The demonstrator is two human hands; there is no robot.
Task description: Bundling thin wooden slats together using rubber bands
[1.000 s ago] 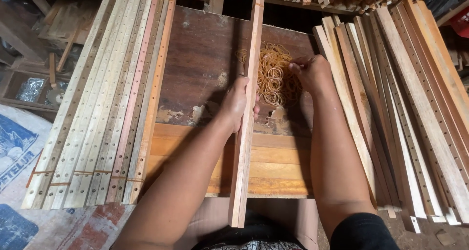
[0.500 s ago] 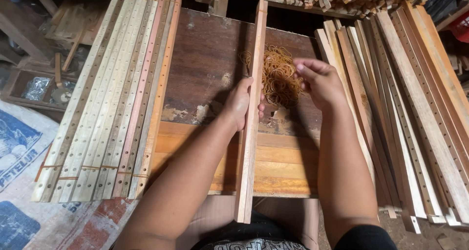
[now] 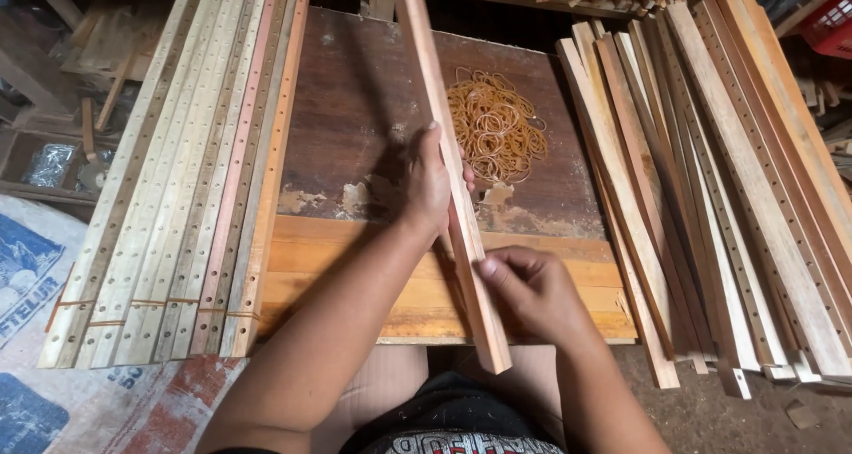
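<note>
Over the worn brown wooden worktable [image 3: 355, 108], a long, narrow strip of reddish-brown wood [image 3: 444, 143] runs from the far edge down towards the person's lap, tilted slightly to the right at its near end and held just above the tabletop. It looks light and stiff, a thin slat that should not sag, though one so slim might flex or snap if levered hard; its smooth, flat faces look best taken from the sides, near the middle or close to an end. The left hand [image 3: 426, 188] is wrapped around the strip at about mid-length, fingers closed firmly on it from the left side. The right hand [image 3: 532, 285] sits lower, near the strip's near end, thumb and fingertips pinched against its right edge; whether something small is held between them cannot be told. Beyond the hands lies a loose heap of tan rubber bands [image 3: 495, 126] on the table. A bundle of pale drilled wooden slats [image 3: 177, 197] lies to the left, and a loose stack of similar slats [image 3: 728, 179] to the right.
</note>
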